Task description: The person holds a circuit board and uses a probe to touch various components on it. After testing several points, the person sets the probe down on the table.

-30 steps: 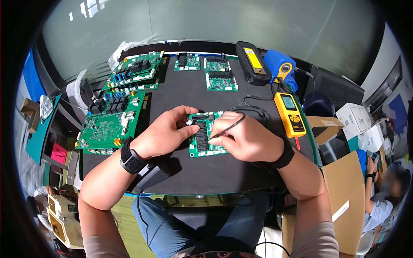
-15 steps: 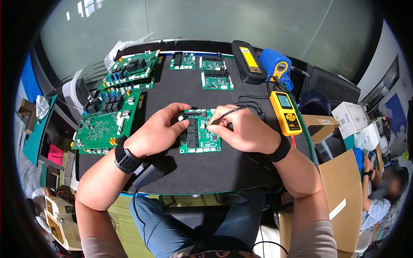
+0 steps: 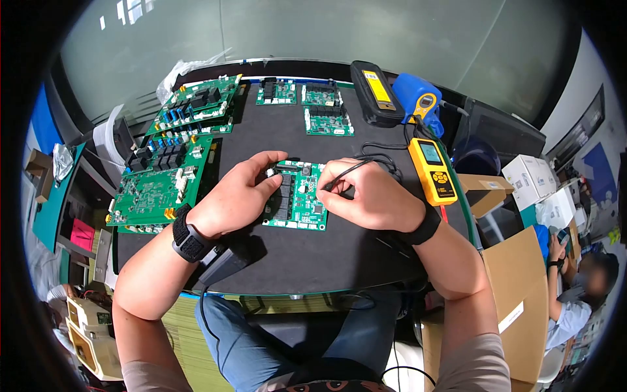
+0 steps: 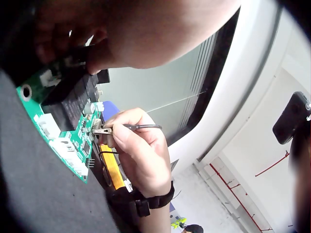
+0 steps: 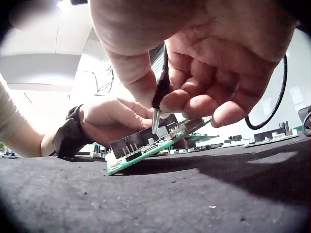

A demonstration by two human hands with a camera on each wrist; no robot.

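Note:
In the head view, my left hand [image 3: 238,196] grips a small green circuit board [image 3: 305,212] by its left side, thumb on the row of black blocks [image 3: 283,204]. My right hand [image 3: 375,196] pinches a black-cabled clip at the board's right side. The left wrist view shows the clip's metal jaws at small parts on the board [image 4: 73,145], held by my right hand [image 4: 143,155]. Seen from the right wrist, the board [image 5: 141,158] is tilted above the dark mat, with the metal tip [image 5: 156,121] over it. The left palm is hidden there.
Larger green boards [image 3: 153,196] are stacked at the left. Several small boards [image 3: 326,121] lie at the back. A black case [image 3: 375,95], a blue-and-yellow device [image 3: 418,98] and a yellow meter [image 3: 432,171] stand at the right. A black adapter [image 3: 225,266] lies by my left wrist.
The small board has shifted left with my left hand. My right hand, still pinching the clip, has moved away from me and now sits nearer the board's right edge.

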